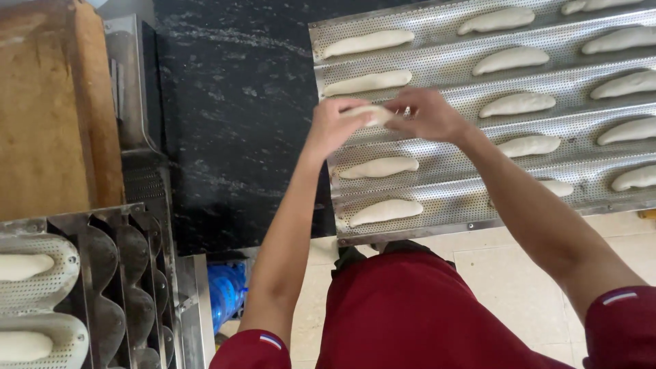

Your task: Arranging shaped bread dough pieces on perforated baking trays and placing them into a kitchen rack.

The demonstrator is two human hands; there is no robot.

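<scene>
A dough piece [369,114] is pinched between the left hand [335,126] and right hand [425,113], fingers grasping it, above the perforated tray [451,184] (other loaves at three o'clock).

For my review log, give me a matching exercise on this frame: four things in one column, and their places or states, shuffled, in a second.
Things:
1. dough piece
2. perforated tray
3. water bottle
4. wooden board

Places or states:
A. top left corner
B. holds rows of shaped dough
C. between left hand and right hand
D. blue, low on the floor

Pairs: 1-C, 2-B, 3-D, 4-A
</scene>
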